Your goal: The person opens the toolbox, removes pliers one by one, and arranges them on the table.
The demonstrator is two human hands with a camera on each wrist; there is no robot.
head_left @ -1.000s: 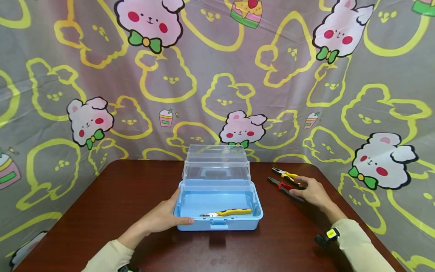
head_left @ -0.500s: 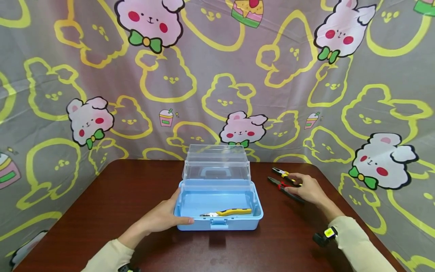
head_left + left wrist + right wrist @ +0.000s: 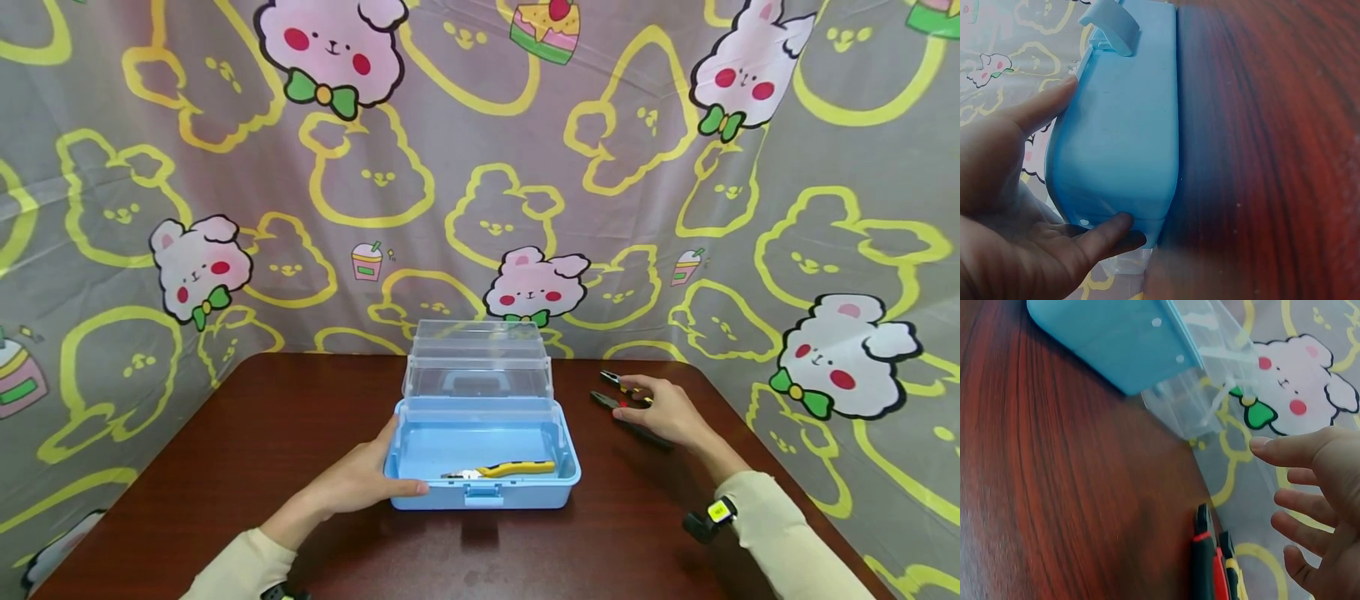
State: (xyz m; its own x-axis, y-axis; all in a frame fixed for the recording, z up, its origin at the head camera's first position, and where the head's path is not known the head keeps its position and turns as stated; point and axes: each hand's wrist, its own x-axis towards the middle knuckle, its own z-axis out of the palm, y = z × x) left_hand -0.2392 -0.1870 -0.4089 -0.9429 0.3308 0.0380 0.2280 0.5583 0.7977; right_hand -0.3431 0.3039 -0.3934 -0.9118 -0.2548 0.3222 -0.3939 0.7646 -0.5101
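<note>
A light blue toolbox [image 3: 517, 497] stands with its clear lid and trays raised. My left hand [image 3: 352, 479] grips its left end, thumb on the front rim and fingers against the side wall [image 3: 1116, 137]. Inside the box lies one yellow-handled pair of pliers [image 3: 521, 468]. To its right my right hand [image 3: 671, 412] is above two more pairs of pliers, one with red and black handles [image 3: 645, 434], the other yellow and black [image 3: 611, 377]. In the right wrist view its fingers [image 3: 1310, 506] are spread and hold nothing; both pliers lie below them.
A dark brown wooden table [image 3: 300, 417] carries everything. Behind it hangs a grey patterned curtain [image 3: 450, 133]. The clear lid [image 3: 480, 342] rises at the back of the toolbox, close to the curtain.
My right hand has shifted forward and left, from over the handles of the two pliers toward their heads. The pliers, the toolbox and my left hand have stayed in place.
</note>
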